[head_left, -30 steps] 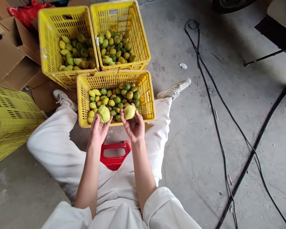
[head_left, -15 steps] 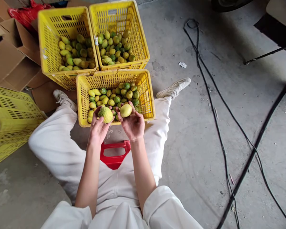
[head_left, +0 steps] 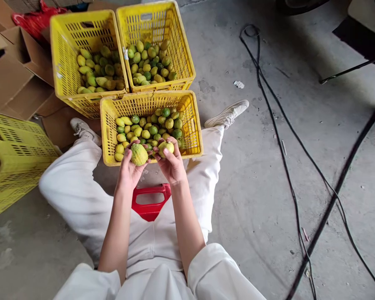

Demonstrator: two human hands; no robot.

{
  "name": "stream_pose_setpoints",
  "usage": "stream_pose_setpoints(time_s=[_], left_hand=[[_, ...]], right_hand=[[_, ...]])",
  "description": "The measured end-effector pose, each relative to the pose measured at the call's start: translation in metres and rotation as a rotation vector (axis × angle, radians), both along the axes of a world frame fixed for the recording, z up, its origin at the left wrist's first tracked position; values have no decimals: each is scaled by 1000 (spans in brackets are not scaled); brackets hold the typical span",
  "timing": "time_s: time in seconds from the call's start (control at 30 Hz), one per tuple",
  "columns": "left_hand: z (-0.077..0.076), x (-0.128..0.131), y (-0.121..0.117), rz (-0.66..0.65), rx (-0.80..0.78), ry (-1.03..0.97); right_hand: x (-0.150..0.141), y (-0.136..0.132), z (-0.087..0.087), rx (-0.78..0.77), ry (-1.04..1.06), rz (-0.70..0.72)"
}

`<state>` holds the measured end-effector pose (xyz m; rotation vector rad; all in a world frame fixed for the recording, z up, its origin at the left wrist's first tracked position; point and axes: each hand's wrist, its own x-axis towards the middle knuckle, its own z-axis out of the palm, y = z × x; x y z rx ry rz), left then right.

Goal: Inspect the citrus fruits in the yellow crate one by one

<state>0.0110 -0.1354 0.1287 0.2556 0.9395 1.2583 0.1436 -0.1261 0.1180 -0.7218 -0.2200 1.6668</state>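
Note:
My left hand (head_left: 129, 168) is closed round a bumpy yellow-green lemon (head_left: 139, 155). In my right hand (head_left: 171, 164) sits a smoother yellow lemon (head_left: 166, 148), with the thumb laid over it. Both hands are side by side above the near rim of a yellow plastic crate (head_left: 190, 125). Inside that crate lie many yellow and green lemons (head_left: 146, 134), the nearest ones partly hidden by my hands.
Two more yellow crates, one at the back left (head_left: 61, 58) and one at the back middle (head_left: 183, 54), hold lemons. Another crate (head_left: 15, 162) stands at left beside cardboard boxes (head_left: 12, 79). A red stool (head_left: 148, 212) is between my legs. Black cables (head_left: 334, 191) cross the floor at right.
My right hand has turned its lemon and brought the thumb over it. The left hand has rotated its lemon slightly. Both lemons are still held.

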Motion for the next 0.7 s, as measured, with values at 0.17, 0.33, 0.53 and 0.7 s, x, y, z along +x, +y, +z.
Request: stream_pose_setpoints(time_s=[0.17, 0.33, 0.53, 0.7], left_hand=[[1, -2, -1, 14, 21, -28], [-3, -1, -1, 17, 66, -38], [-6, -1, 1, 88, 88, 74], [-2, -4, 1, 58, 47, -19]], right_hand=[[3, 1, 1, -32, 82, 36], [3, 0, 0, -22, 24, 24], [0, 0, 0, 13, -124, -19], [1, 3, -2, 12, -8, 58]])
